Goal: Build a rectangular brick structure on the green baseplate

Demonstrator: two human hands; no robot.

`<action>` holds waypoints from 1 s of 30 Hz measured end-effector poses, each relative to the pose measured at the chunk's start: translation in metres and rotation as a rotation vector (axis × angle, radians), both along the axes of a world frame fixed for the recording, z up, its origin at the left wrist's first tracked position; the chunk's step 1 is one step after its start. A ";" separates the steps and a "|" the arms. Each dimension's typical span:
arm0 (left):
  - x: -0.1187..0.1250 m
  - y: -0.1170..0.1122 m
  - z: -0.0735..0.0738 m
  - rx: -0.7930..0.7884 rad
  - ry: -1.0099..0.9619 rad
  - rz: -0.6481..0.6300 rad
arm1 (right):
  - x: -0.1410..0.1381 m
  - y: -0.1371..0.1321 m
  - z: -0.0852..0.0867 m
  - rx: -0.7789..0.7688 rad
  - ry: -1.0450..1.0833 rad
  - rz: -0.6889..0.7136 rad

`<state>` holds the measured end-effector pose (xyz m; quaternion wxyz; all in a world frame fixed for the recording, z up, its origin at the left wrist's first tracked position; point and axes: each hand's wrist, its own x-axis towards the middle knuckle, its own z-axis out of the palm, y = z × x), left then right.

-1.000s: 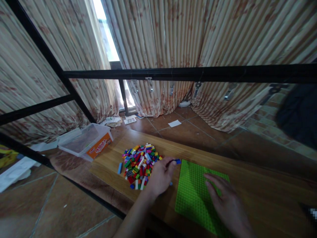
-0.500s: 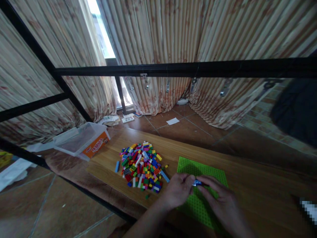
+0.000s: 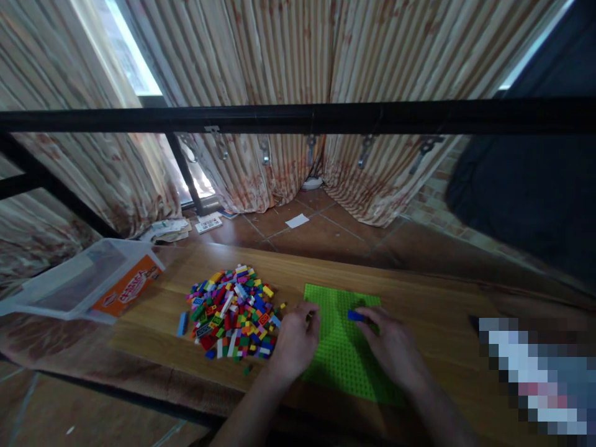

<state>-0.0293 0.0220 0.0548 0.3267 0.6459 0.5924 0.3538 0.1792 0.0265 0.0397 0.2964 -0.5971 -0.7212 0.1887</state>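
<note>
A blue toy brick is pinched between the thumb and fingers of my right hand, over the green studded baseplate. My left hand is at the baseplate's left edge, apart from the right one. Its fingers are curled and closed together; what they hold, if anything, is too small to make out. To the left of that hand lies a pile of mixed coloured bricks on the wooden board.
A clear plastic box with an orange label stands at the board's left end. A long light-blue brick lies beside the pile. Beyond the board, a black metal rail crosses in front of curtains. White paper lies on the floor.
My hands were together around the blue brick and have moved apart. The brick is now in my right hand only. The camera view has turned to the right.
</note>
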 end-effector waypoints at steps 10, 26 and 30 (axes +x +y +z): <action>0.008 -0.008 -0.010 0.096 0.400 -0.181 | -0.003 0.001 0.004 -0.053 -0.150 -0.008; 0.017 -0.014 -0.013 0.001 0.360 -0.238 | -0.017 -0.004 0.007 -0.097 -0.186 0.072; 0.014 -0.012 -0.012 -0.025 0.325 -0.231 | -0.018 -0.003 0.007 -0.090 -0.193 0.066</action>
